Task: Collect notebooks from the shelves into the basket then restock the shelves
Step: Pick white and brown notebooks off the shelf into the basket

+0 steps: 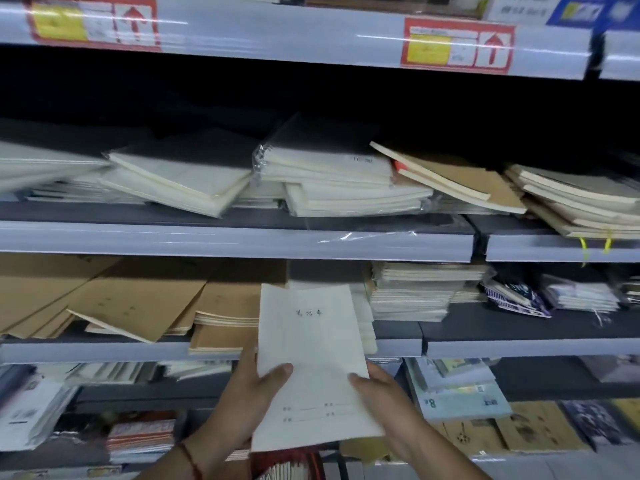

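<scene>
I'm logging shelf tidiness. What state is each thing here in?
White notebook: closed, held upright by both hands before the shelves.
Left hand: grips its left edge, thumb on cover.
Right hand: grips its right edge, thumb on cover.
Wrapped stack: in plastic, lying flat, skewed.
Brown notebooks: lying flat, fanned loosely.
Basket: partly visible at the bottom edge, under the notebook.

Basket (pixel 298 462) mostly hidden; price labels (pixel 457 45) blurred

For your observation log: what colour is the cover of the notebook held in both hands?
White notebook, seen in the head view.
</scene>
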{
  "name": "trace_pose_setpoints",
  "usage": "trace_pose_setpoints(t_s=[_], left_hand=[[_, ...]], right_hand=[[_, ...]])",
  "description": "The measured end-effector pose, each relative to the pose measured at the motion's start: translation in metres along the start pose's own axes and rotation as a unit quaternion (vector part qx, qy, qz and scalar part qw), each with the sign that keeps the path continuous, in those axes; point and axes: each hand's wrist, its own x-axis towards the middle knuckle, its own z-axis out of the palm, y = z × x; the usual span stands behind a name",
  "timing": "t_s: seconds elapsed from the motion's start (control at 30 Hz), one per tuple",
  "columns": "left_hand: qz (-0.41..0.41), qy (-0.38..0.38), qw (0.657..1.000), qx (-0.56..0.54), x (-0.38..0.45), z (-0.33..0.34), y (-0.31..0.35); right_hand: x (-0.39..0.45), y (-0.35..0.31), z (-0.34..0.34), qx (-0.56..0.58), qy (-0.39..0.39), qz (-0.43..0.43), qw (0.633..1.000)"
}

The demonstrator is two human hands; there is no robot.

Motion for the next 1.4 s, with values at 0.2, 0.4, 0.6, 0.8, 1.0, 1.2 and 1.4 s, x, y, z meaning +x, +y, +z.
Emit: trace_pose_setpoints(t_s=[0.2,0.4,0.6,0.8,1.0,1.2,1.4], left_hand=[[0.194,-0.081,0.84,0.5,0.007,-0.003,0.009],[0.289,-0.136,0.679,0.661,0.032,0.003,0.012],[0.363,-0.07,0.656,0.658,0.055,0.021,0.016],[0.291,-0.078,0.648,0.699,0.081,0.042,0.021],[0.157,-0.107,0.629,0.754,0.095,0.042,0.019],[0.152,-0.101,0.67,0.72,0.08,0.036,0.009],[0.21,-0.051,0.73,0.648,0.031,-0.026,-0.03]], right_hand=[[0.023,-0.033,-0.017,0.011,0.004,0.009,1.0],[0.04,-0.064,-0.024,0.001,-0.023,0.029,0.999],[0.017,-0.07,-0.02,-0.495,0.047,-0.247,0.832],[0.047,-0.052,-0.014,-0.7,-0.008,-0.278,0.658],[0.066,-0.036,-0.008,-0.707,-0.001,-0.222,0.672],[0.068,-0.037,-0.003,-0.696,-0.007,-0.207,0.688],[0.039,-0.017,0.028,-0.631,-0.006,-0.314,0.709]])
